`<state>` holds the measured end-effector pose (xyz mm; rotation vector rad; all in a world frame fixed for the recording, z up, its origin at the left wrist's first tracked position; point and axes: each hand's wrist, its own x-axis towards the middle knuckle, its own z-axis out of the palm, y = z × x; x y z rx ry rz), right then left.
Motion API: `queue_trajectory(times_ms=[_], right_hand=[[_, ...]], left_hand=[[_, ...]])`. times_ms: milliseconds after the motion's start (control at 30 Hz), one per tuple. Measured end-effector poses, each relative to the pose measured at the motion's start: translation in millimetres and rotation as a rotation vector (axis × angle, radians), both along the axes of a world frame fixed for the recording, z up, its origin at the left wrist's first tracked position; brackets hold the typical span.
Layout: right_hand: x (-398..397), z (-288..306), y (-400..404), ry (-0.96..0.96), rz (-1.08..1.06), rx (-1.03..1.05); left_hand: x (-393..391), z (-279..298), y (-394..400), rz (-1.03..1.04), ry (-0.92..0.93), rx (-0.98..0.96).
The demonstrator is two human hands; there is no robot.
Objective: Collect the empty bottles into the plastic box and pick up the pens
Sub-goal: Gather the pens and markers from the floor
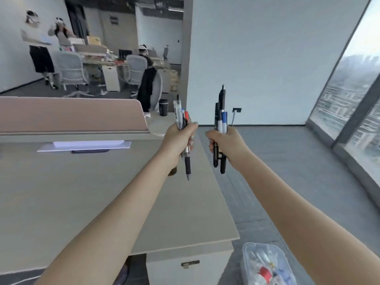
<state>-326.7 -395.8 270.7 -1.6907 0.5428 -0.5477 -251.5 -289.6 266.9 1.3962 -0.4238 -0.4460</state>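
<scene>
Both my arms are stretched out over the right end of the desk. My left hand (178, 138) is closed round a bunch of pens (182, 116), clear, blue, red and black, held upright above the desk's right edge. My right hand (228, 144) grips a second bunch of pens (221, 112), mostly black with blue-and-white markers, upright over the floor. On the floor at the lower right stands the clear plastic box (246, 256) with several bottles (265, 270) inside, partly hidden by my right forearm.
The beige desk (61, 192) has a pink divider panel (67, 114) at its far side, with a white paper (86, 145) lying below it. A drawer cabinet (185, 268) stands under the desk. A dark cup (163, 107) and a round coaster (159, 126) sit beyond. People and chairs occupy the far left; windows line the right.
</scene>
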Motion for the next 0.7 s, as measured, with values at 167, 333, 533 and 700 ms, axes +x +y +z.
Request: queue_trajectory(times_ms=[167, 333, 533, 700], right_hand=[[57, -28, -18, 0.029, 0.095, 0.048], [105, -57, -32, 0.097, 0.126, 0.058], [183, -82, -55, 0.141, -0.026, 0.035], [254, -118, -73, 0.249, -0.113, 0.055]], left_hand=[[41, -31, 2, 0.161, -0.046, 0.077], [89, -62, -7, 0.260, -0.050, 0.144], [176, -95, -37, 0.244, -0.055, 0.165], [258, -128, -66, 0.146, -0.045, 0.180]])
